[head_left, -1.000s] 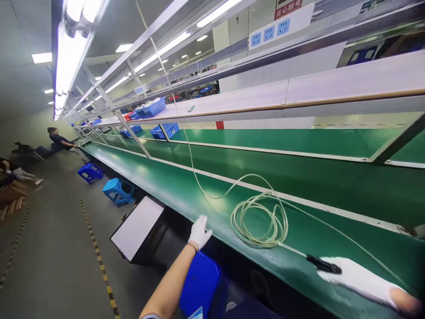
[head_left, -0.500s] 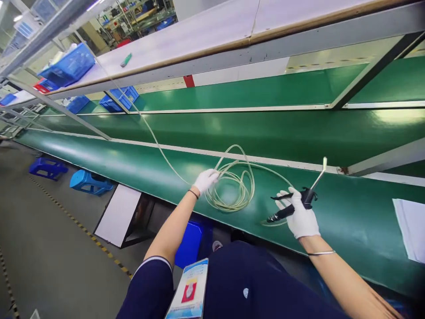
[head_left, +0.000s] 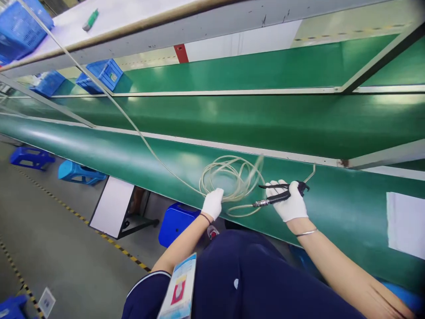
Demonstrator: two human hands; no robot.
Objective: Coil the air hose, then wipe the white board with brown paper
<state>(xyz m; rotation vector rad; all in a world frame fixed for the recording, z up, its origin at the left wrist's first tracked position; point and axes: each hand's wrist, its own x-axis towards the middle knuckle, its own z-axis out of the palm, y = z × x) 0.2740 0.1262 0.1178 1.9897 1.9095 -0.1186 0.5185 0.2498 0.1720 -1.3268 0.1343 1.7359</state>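
Left hand: your gloved left hand (head_left: 213,202) is closed on the near loops of the coiled air hose (head_left: 232,177), at the near edge of the green conveyor belt (head_left: 335,208).
Right hand: your gloved right hand (head_left: 289,204) is wrapped round the black air blow gun (head_left: 282,194), just right of the coil.
Belt: a white sheet (head_left: 405,221) lies at the right.
Far left: blue crates (head_left: 99,73); their contents are too small to tell.

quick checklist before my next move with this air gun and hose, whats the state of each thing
1. Right hand gripping air gun: ok.
2. Left hand closed on hose coil at the table edge: ok.
3. Hose joined to the gun's rear fitting: ok.
4. Coil loops free of tangles: cannot tell, they overlap and blur.
5. Nozzle apart from white sheet: ok.
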